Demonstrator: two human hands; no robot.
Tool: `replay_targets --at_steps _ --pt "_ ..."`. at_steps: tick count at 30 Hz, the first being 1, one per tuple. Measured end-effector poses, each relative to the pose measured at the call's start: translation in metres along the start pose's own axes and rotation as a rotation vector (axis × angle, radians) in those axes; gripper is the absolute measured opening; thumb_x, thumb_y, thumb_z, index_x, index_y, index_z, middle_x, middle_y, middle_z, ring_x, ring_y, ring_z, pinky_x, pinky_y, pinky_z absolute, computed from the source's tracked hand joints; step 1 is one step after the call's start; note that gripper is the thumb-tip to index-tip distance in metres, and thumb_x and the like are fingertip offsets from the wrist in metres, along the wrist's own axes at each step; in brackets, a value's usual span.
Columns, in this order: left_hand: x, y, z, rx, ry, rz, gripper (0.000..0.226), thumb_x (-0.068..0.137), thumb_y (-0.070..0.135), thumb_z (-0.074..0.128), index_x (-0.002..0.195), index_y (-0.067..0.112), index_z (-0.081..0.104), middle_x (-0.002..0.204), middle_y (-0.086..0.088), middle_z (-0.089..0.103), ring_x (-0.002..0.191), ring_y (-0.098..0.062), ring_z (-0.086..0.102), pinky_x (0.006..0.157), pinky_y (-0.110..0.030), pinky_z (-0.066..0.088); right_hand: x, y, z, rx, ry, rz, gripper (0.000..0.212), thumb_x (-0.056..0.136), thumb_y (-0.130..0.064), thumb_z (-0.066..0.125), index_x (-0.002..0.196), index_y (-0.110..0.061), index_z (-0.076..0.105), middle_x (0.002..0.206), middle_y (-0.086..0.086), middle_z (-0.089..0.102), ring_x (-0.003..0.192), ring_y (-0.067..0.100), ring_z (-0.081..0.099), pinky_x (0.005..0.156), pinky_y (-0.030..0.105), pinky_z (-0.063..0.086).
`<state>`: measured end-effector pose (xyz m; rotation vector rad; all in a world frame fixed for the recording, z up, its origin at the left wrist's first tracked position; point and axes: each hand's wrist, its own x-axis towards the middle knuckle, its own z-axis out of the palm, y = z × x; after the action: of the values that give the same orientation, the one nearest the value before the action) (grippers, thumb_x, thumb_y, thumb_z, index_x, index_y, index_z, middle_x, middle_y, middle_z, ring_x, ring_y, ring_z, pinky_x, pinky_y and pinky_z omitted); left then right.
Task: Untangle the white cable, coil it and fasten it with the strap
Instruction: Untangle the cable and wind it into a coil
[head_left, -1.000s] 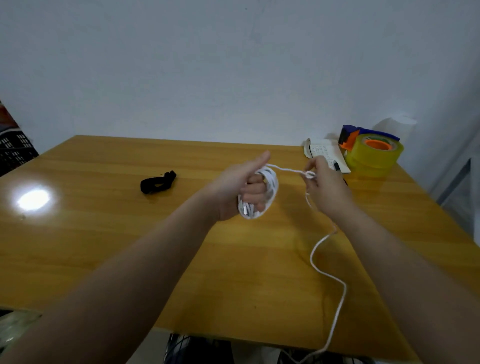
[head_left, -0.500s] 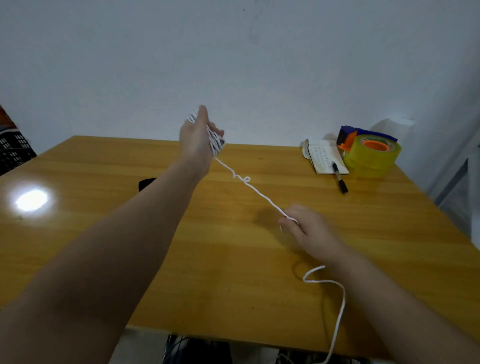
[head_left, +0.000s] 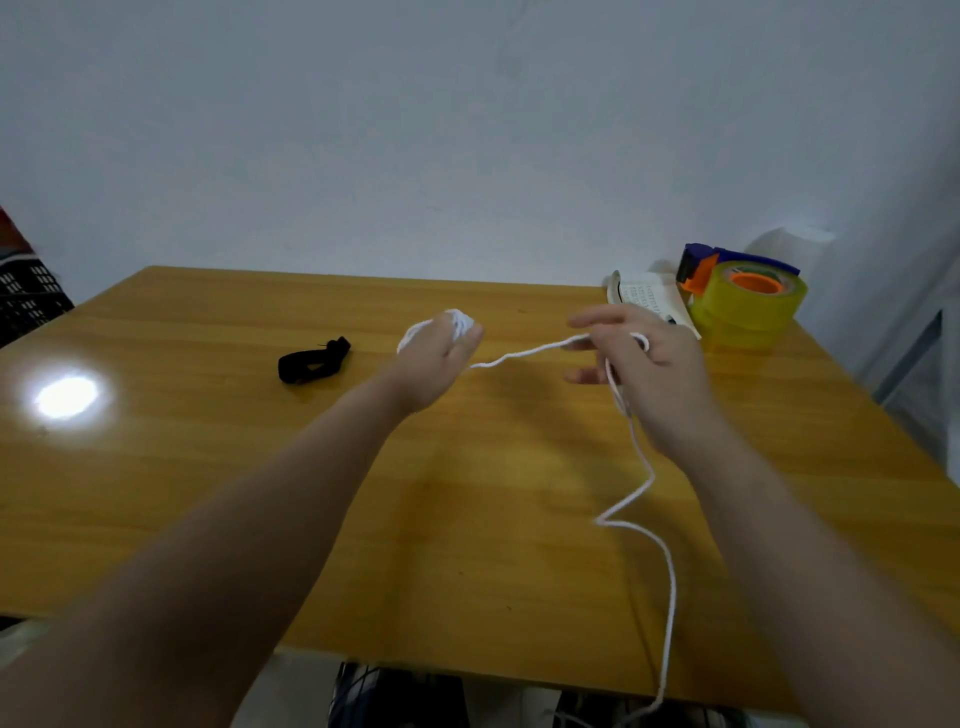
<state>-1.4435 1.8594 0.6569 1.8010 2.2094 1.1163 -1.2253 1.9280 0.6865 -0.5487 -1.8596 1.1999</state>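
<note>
My left hand (head_left: 434, 364) holds a coil of the white cable (head_left: 524, 353) wound around its fingers, above the middle of the wooden table (head_left: 208, 467). A slack strand runs from the coil rightward to my right hand (head_left: 649, 364), which grips the cable with some fingers spread. From that hand the cable drops to the table, snakes toward me and hangs off the front edge. The black strap (head_left: 311, 361) lies flat on the table to the left of my left hand, touched by neither hand.
At the back right corner stand a yellow tape roll with an orange core (head_left: 748, 306) and a blue dispenser, beside a small white notebook (head_left: 647, 299). A black crate (head_left: 28, 301) sits off the table's left side. A white wall rises behind.
My left hand came down from its raised position with the coil. My right hand rose from the table surface and moved back and right, taking the cable higher; the strand between the hands is shorter.
</note>
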Motion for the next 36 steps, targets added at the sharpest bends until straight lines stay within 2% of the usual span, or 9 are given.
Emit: replay_targets --at_steps 3,5,10,14,20,23,26,31,36 --pt "-0.009 0.007 -0.001 0.185 -0.271 0.035 0.055 0.081 0.067 0.013 0.07 0.02 0.04 0.069 0.002 0.045 0.071 -0.021 0.042 0.07 -0.035 0.034 0.022 0.0 -0.016 -0.389 -0.022 -0.173 0.03 0.096 -0.022 0.049 0.07 -0.014 0.062 0.063 -0.006 0.058 0.056 -0.002 0.056 0.054 0.008 0.039" --pt "-0.017 0.013 0.0 0.187 -0.364 0.042 0.061 0.084 0.066 0.026 0.079 0.01 0.05 0.073 -0.002 0.051 0.07 -0.018 0.045 0.068 -0.035 0.034 0.037 0.007 -0.027 -0.558 -0.009 -0.197 0.03 0.096 -0.026 0.05 0.067 -0.024 0.056 0.059 -0.008 0.052 0.056 0.002 0.051 0.052 0.012 0.033" --pt "-0.025 0.026 0.003 -0.348 -0.266 -0.12 0.03 0.085 0.037 0.065 0.083 0.008 0.058 0.068 -0.002 0.055 0.06 -0.01 0.054 0.059 -0.029 0.045 0.053 0.03 -0.039 -0.599 0.078 -0.104 0.029 0.094 -0.034 0.052 0.071 -0.019 0.061 0.057 -0.011 0.049 0.055 0.006 0.045 0.051 0.026 0.031" --pt "-0.026 0.018 -0.003 -0.665 -0.167 -0.196 0.02 0.089 0.022 0.06 0.08 0.005 0.053 0.055 -0.003 0.048 0.061 -0.023 0.049 0.057 -0.022 0.046 0.05 0.036 -0.039 -0.504 0.102 -0.101 0.027 0.092 -0.034 0.055 0.072 -0.019 0.063 0.062 -0.01 0.052 0.06 0.005 0.047 0.055 0.021 0.033" --pt "-0.027 0.052 0.0 -0.966 -0.169 -0.171 0.028 0.086 0.026 0.051 0.063 0.01 0.046 0.047 -0.001 0.039 0.047 -0.017 0.042 0.064 -0.034 0.045 0.055 0.05 -0.027 -0.516 0.106 -0.006 0.025 0.096 -0.034 0.048 0.088 -0.013 0.059 0.068 -0.008 0.05 0.064 0.012 0.047 0.058 0.028 0.035" --pt "-0.02 0.075 -0.003 -1.198 -0.149 -0.198 0.037 0.094 0.025 0.042 0.06 0.012 0.048 0.047 -0.001 0.042 0.047 -0.018 0.04 0.059 -0.031 0.043 0.049 0.06 -0.012 -0.631 -0.007 0.076 0.014 0.099 -0.03 0.04 0.095 -0.018 0.045 0.073 -0.004 0.049 0.065 0.015 0.047 0.056 0.031 0.035" --pt "-0.011 0.082 -0.013 -1.386 -0.121 -0.225 0.061 0.099 0.03 0.032 0.049 0.015 0.063 0.065 -0.005 0.065 0.05 -0.014 0.047 0.063 -0.028 0.044 0.034 0.069 0.002 -0.821 -0.225 0.11 0.005 0.097 -0.024 0.037 0.101 -0.026 0.039 0.087 0.0 0.051 0.077 0.022 0.052 0.066 0.038 0.044" --pt "0.002 0.09 -0.014 -1.541 -0.081 -0.317 0.04 0.1 0.035 0.035 0.08 0.009 0.058 0.091 -0.013 0.073 0.056 -0.011 0.059 0.075 -0.026 0.052 0.016 0.059 0.036 -0.766 -0.432 0.146 0.028 0.096 -0.026 0.044 0.12 -0.016 0.034 0.103 0.012 0.06 0.087 0.029 0.057 0.079 0.045 0.048" --pt "0.013 0.073 -0.004 -1.438 0.083 -0.422 0.049 0.101 0.039 0.03 0.129 0.001 0.044 0.112 -0.012 0.067 0.101 -0.016 0.065 0.091 -0.027 0.047 -0.01 0.046 0.063 -0.791 -0.603 0.071 0.048 0.094 -0.036 0.051 0.127 -0.009 0.03 0.109 0.019 0.06 0.096 0.038 0.058 0.072 0.039 0.043"
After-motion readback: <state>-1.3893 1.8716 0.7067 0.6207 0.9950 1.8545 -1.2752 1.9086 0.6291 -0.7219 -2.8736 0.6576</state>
